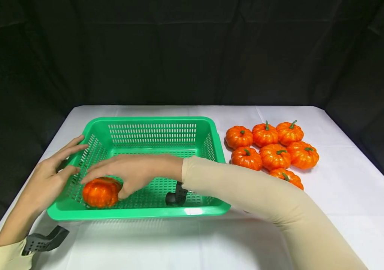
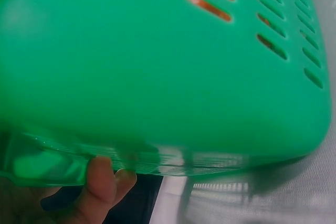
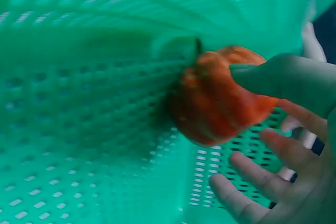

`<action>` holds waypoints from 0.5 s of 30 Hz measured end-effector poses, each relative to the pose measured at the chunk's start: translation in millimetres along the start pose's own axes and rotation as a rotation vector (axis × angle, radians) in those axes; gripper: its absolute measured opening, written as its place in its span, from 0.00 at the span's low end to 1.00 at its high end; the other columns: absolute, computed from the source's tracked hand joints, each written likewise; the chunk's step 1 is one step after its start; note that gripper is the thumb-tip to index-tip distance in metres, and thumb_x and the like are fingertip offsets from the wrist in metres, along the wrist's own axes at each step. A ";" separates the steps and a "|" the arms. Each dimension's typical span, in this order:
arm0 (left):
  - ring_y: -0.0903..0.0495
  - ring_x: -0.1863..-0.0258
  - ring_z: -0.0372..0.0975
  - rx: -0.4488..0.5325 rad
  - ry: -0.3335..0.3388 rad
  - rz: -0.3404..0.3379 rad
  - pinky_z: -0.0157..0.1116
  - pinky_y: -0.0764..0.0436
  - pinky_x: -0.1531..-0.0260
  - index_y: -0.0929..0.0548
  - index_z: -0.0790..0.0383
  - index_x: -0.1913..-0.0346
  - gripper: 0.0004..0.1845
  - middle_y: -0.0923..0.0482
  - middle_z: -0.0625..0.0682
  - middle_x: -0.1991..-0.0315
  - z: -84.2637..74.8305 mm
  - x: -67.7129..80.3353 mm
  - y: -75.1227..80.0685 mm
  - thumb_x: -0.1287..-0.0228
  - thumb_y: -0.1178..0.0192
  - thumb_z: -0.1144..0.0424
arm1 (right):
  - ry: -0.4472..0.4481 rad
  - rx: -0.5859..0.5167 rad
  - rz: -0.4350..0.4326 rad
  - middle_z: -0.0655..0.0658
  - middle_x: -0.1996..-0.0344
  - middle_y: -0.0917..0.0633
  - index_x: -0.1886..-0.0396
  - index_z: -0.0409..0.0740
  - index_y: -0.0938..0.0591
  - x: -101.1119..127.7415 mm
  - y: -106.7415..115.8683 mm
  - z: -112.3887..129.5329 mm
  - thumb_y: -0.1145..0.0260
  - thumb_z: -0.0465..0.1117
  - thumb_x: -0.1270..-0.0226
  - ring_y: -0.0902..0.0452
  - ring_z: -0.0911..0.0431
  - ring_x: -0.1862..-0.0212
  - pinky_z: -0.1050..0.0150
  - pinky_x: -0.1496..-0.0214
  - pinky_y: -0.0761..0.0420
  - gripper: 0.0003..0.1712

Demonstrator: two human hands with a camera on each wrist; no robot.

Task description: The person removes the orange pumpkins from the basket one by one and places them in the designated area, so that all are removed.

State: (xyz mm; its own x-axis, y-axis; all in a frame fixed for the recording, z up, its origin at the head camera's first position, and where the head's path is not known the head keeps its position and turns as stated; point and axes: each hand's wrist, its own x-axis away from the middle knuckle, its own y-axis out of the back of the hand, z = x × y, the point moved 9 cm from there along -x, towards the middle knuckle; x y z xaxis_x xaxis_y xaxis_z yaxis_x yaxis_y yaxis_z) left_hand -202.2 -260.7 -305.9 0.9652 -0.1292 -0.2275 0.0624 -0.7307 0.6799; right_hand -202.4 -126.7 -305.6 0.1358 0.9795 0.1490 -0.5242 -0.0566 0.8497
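Pumpkin [image 1: 101, 192] in your right hand [image 1: 134, 172] sat at the lower left of the frame, inside the green basket [image 1: 151, 122], in its near left corner and close against the left wall. You had that hand reaching in over the near rim, palm down, its grip arched over the pumpkin: the thumb pressed against the pumpkin's right side and the fingers stretched over its top toward the left. In the right wrist view the pumpkin [image 3: 218, 98] lay against the basket's slotted wall [image 3: 79, 108], with your thumb on its upper side and the other fingers [image 3: 262, 177] spread below it, loosely bent rather than wrapped tight.

Your left hand [image 1: 51, 174] rested on the outside of the basket's left wall, fingers straight and spread, with the index reaching toward the far left corner of the rim. Its grip was apart, flat against the plastic and clamped on nothing. The left wrist view showed only the green wall [image 2: 157, 66] filling the frame, orange glimpsed through a few slots, and your thumb tip [image 2: 102, 182] touching the rim at the lower left.

You had the basket standing on a white worktop [image 1: 347, 195]. Seven more pumpkins [image 1: 274, 155] lay clustered at the right centre of the frame, just beside the basket's right wall, touching one another.
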 end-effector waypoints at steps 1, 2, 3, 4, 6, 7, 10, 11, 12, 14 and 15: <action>0.50 0.22 0.63 -0.001 0.001 -0.001 0.75 0.53 0.32 0.29 0.67 0.25 0.29 0.46 0.55 0.18 0.3 0.0 0.0 0.28 0.50 0.74 | 0.005 -0.015 0.014 0.50 0.19 0.41 0.19 0.51 0.35 -0.7 -3.5 -0.1 0.26 0.32 0.36 0.48 0.63 0.22 0.72 0.27 0.44 0.48; 0.49 0.22 0.64 -0.001 0.002 -0.002 0.75 0.53 0.33 0.29 0.68 0.25 0.29 0.46 0.55 0.18 0.4 0.1 0.0 0.28 0.50 0.74 | 0.017 -0.036 0.025 0.49 0.18 0.42 0.19 0.51 0.35 -1.5 -6.7 0.3 0.25 0.31 0.37 0.48 0.64 0.22 0.72 0.27 0.44 0.48; 0.49 0.22 0.64 -0.001 0.004 -0.004 0.75 0.53 0.33 0.29 0.67 0.25 0.29 0.46 0.55 0.18 0.7 0.1 0.1 0.29 0.50 0.74 | 0.027 -0.058 0.033 0.49 0.18 0.42 0.19 0.50 0.34 -2.0 -9.5 0.6 0.25 0.30 0.38 0.48 0.64 0.23 0.72 0.27 0.44 0.49; 0.49 0.22 0.64 -0.001 0.004 -0.005 0.75 0.53 0.33 0.29 0.67 0.25 0.29 0.45 0.55 0.18 0.8 0.1 0.3 0.29 0.50 0.75 | 0.034 -0.075 0.039 0.50 0.18 0.42 0.20 0.50 0.34 -2.4 -11.8 0.8 0.25 0.29 0.39 0.46 0.64 0.24 0.73 0.28 0.42 0.49; 0.49 0.22 0.63 0.002 0.003 -0.007 0.75 0.53 0.33 0.29 0.67 0.25 0.29 0.45 0.54 0.18 1.1 -0.2 0.2 0.29 0.50 0.75 | 0.044 -0.109 0.047 0.51 0.22 0.35 0.22 0.50 0.33 -3.1 -15.5 1.3 0.24 0.26 0.41 0.41 0.64 0.28 0.74 0.32 0.37 0.49; 0.49 0.22 0.63 0.002 0.004 -0.006 0.75 0.52 0.33 0.29 0.67 0.25 0.29 0.45 0.54 0.18 1.2 -0.1 0.2 0.29 0.50 0.75 | 0.046 -0.117 0.049 0.52 0.26 0.31 0.24 0.51 0.33 -3.6 -16.8 1.5 0.24 0.25 0.42 0.38 0.64 0.30 0.74 0.34 0.34 0.48; 0.49 0.22 0.62 0.008 0.002 -0.006 0.75 0.52 0.33 0.29 0.67 0.25 0.29 0.45 0.53 0.18 1.5 0.1 0.5 0.28 0.50 0.75 | 0.035 -0.080 0.029 0.54 0.37 0.25 0.30 0.50 0.33 -5.1 -17.5 1.5 0.24 0.24 0.43 0.32 0.63 0.39 0.74 0.42 0.27 0.45; 0.49 0.22 0.62 0.009 0.002 -0.006 0.74 0.52 0.32 0.29 0.67 0.25 0.29 0.45 0.53 0.18 1.6 0.1 0.5 0.28 0.50 0.75 | 0.022 -0.057 0.020 0.54 0.41 0.25 0.31 0.50 0.33 -5.5 -17.2 0.8 0.24 0.24 0.43 0.31 0.63 0.41 0.74 0.45 0.25 0.44; 0.49 0.22 0.62 0.008 0.002 -0.005 0.74 0.52 0.33 0.30 0.67 0.24 0.29 0.46 0.53 0.18 1.7 0.1 0.4 0.28 0.50 0.75 | 0.002 -0.022 0.012 0.54 0.41 0.26 0.31 0.51 0.34 -5.7 -16.8 -0.5 0.23 0.25 0.43 0.30 0.62 0.42 0.74 0.47 0.24 0.44; 0.49 0.22 0.62 0.004 0.004 -0.004 0.75 0.51 0.33 0.30 0.67 0.24 0.29 0.46 0.53 0.18 1.8 0.0 0.1 0.28 0.51 0.74 | -0.048 0.044 -0.004 0.54 0.39 0.29 0.28 0.52 0.35 -5.2 -15.1 -4.3 0.21 0.29 0.43 0.29 0.62 0.44 0.75 0.52 0.22 0.47; 0.49 0.22 0.62 0.003 0.005 -0.003 0.75 0.51 0.33 0.30 0.66 0.24 0.29 0.46 0.53 0.18 1.9 0.0 0.0 0.27 0.51 0.74 | -0.081 0.080 -0.006 0.53 0.38 0.31 0.26 0.53 0.35 -4.6 -14.4 -7.1 0.20 0.31 0.44 0.29 0.61 0.45 0.75 0.54 0.22 0.49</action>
State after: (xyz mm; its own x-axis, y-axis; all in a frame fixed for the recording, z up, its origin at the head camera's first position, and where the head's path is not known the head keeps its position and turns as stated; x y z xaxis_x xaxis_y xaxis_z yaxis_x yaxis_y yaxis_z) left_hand -202.7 -261.9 -307.2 0.9663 -0.1234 -0.2260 0.0648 -0.7330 0.6772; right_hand -201.4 -128.9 -322.1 0.2082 0.9610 0.1819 -0.4551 -0.0694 0.8877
